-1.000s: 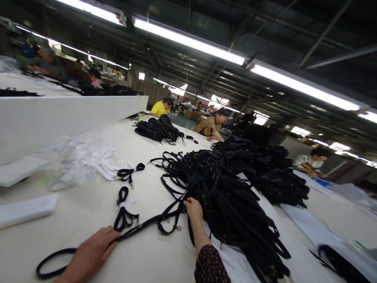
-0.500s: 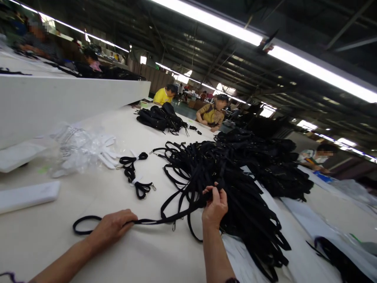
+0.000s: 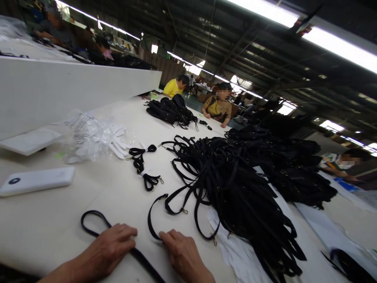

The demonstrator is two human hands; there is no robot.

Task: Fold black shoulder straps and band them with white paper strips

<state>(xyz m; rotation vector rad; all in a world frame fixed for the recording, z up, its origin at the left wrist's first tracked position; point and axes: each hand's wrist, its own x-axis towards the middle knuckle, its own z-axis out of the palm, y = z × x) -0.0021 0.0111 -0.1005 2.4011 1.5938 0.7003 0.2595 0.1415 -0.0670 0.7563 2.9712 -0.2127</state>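
Note:
A black strap (image 3: 146, 265) lies across the white table close to me. My left hand (image 3: 114, 243) is closed over it, and a folded loop sticks out beyond the wrist side. To the right, my right hand (image 3: 181, 249) pinches a black strap just above the tabletop; its free end curves up and away from my fingers. Whether both hands hold the same strap I cannot tell. Past my right hand spreads a large heap of black straps (image 3: 224, 173), some with metal clips. Several bundled straps (image 3: 144, 167), wrapped with white bands, lie beyond my hands.
White gloves in clear plastic (image 3: 98, 137) lie at the left, near a white device (image 3: 38, 181). A white partition (image 3: 73, 86) rises behind them. Black bags (image 3: 169, 110) are piled farther back. A person in a patterned top (image 3: 218, 108) sits across the table.
My right hand has left the heap and come down toward me, drawing a strap away from it. My left hand stays on its strap, slightly lower. The view has shifted a little.

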